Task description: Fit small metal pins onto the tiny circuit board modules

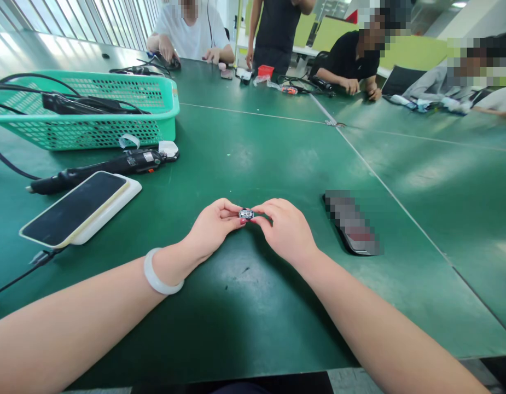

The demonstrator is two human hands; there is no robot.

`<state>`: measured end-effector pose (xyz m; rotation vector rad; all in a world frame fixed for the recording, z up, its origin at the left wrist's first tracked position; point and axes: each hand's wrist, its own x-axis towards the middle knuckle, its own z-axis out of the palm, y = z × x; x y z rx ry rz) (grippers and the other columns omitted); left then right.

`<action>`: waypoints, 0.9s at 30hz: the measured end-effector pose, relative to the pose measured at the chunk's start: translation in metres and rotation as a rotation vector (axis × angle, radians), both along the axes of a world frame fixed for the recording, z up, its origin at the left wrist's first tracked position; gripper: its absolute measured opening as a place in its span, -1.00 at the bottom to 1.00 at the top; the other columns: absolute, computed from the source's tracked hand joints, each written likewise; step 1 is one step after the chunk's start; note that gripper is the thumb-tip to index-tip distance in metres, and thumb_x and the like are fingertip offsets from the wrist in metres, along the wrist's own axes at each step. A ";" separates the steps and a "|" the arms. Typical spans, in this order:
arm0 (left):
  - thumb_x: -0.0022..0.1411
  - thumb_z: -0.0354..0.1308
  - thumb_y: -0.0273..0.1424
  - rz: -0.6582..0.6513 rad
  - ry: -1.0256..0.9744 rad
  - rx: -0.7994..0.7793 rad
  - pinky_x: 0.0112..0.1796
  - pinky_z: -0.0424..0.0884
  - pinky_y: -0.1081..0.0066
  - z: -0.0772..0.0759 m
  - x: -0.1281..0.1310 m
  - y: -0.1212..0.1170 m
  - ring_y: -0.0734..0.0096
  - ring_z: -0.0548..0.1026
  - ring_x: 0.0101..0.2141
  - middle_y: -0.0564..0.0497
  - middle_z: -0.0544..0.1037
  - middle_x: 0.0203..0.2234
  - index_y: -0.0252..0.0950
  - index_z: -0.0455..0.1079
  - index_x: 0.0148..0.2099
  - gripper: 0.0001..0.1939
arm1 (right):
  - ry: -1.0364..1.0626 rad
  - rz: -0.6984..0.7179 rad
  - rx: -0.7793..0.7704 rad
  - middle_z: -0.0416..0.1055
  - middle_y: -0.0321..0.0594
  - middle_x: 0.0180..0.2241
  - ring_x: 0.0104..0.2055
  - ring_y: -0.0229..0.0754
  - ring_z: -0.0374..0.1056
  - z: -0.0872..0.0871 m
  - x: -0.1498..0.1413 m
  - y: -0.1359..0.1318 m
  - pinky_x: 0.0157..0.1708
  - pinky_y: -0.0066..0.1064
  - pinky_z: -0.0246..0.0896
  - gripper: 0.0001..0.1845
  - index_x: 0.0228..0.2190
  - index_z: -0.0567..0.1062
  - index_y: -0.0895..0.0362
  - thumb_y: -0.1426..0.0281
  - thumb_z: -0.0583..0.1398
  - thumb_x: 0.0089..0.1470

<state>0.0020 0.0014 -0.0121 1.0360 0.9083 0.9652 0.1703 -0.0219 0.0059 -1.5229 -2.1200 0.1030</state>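
A small silvery part (pixel 246 214) is sitting between the left hand (pixel 214 225) and right hand (pixel 289 229), whose fingertips are pinching its opposite ends over a green table (pixel 236 312). It is probably handling light, stiff and slightly slippery, its ends offering the surest hold.

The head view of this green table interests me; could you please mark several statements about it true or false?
1. The left hand and right hand both grip a small part. True.
2. The white bracelet circles the right wrist. False: it circles the left wrist.
3. The green basket stands right of both hands. False: it stands to their left.
4. The yellow-edged phone rests on a white object. True.
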 end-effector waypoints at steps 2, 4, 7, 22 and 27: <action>-0.02 0.34 -0.52 -0.008 -0.027 -0.018 -0.09 0.41 0.34 0.000 0.000 0.001 0.47 0.57 -0.30 -0.01 0.62 -0.37 -0.36 0.33 -0.30 -0.75 | 0.019 0.003 0.006 0.54 -0.19 -0.32 -0.21 -0.11 0.40 -0.001 0.000 0.000 -0.15 -0.28 0.30 -0.86 -0.30 0.57 0.13 0.40 0.20 0.13; -0.02 0.34 -0.53 -0.011 -0.061 -0.049 -0.10 0.41 0.37 0.002 0.000 0.001 0.49 0.56 -0.31 -0.01 0.62 -0.38 -0.37 0.33 -0.29 -0.75 | 0.032 0.008 0.029 0.54 -0.20 -0.32 -0.21 -0.12 0.40 -0.002 -0.001 -0.001 -0.15 -0.29 0.30 -0.87 -0.31 0.57 0.14 0.39 0.20 0.13; 0.04 0.31 -0.51 0.013 -0.105 -0.110 -0.15 0.43 0.44 0.005 0.001 0.000 0.55 0.55 -0.35 0.01 0.60 -0.40 -0.37 0.34 -0.27 -0.78 | 0.046 0.011 0.058 0.53 -0.20 -0.34 -0.24 -0.14 0.39 -0.004 -0.004 -0.001 -0.18 -0.32 0.29 -0.85 -0.32 0.56 0.15 0.36 0.21 0.13; 0.04 0.31 -0.44 0.079 0.213 -0.185 -0.03 0.45 0.27 0.027 -0.042 -0.014 0.37 0.59 -0.25 -0.09 0.61 -0.25 -0.32 0.35 -0.25 -0.77 | 0.163 0.038 -0.029 0.51 -0.19 -0.27 -0.25 -0.18 0.39 -0.018 0.000 0.009 -0.20 -0.31 0.30 -0.80 -0.25 0.54 0.13 0.30 0.26 0.07; 0.07 0.24 -0.19 0.116 0.930 0.048 -0.07 0.42 0.24 0.039 -0.117 -0.032 0.24 0.58 -0.20 -0.01 0.62 -0.21 -0.19 0.38 -0.15 -0.69 | 0.229 0.009 -0.078 0.51 -0.22 -0.28 -0.29 -0.22 0.38 -0.023 0.009 0.017 -0.22 -0.33 0.30 -0.82 -0.26 0.54 0.12 0.34 0.27 0.06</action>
